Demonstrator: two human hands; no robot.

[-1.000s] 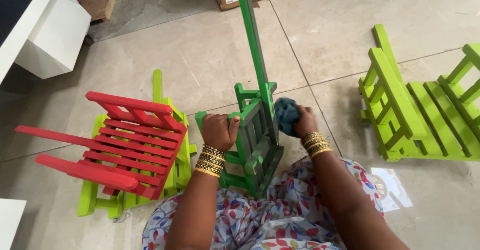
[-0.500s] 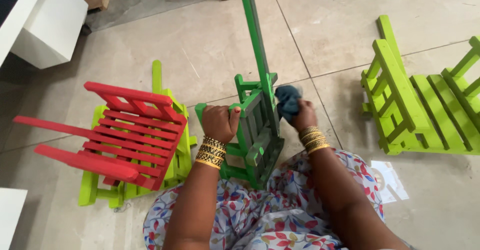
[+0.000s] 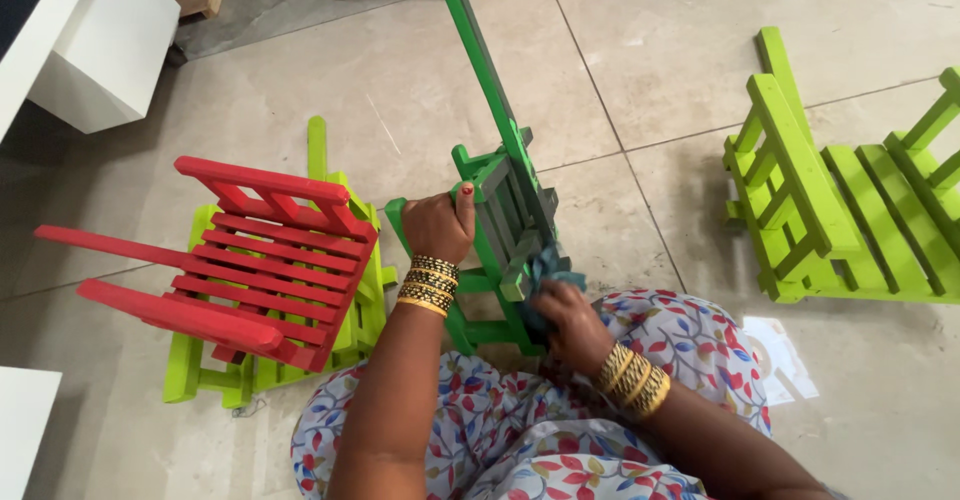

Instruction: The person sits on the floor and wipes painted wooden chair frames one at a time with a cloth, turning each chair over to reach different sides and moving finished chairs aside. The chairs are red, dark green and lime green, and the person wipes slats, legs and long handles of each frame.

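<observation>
Your right hand (image 3: 572,322) with the blue cloth (image 3: 545,270) has slid down the dark green chair (image 3: 505,230) toward your lap. Left hand (image 3: 438,225) grips its frame, right pinches the soft, limp cloth against it. Chair left of the lime chair (image 3: 830,200) looks stiff, light; hold by frame.

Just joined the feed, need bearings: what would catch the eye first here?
The dark green slatted wooden chair at centre, gripped by the left hand while the right hand presses a blue-grey cloth against it. At left, a red slatted wooden chair lies stacked on a lime-green one.
</observation>
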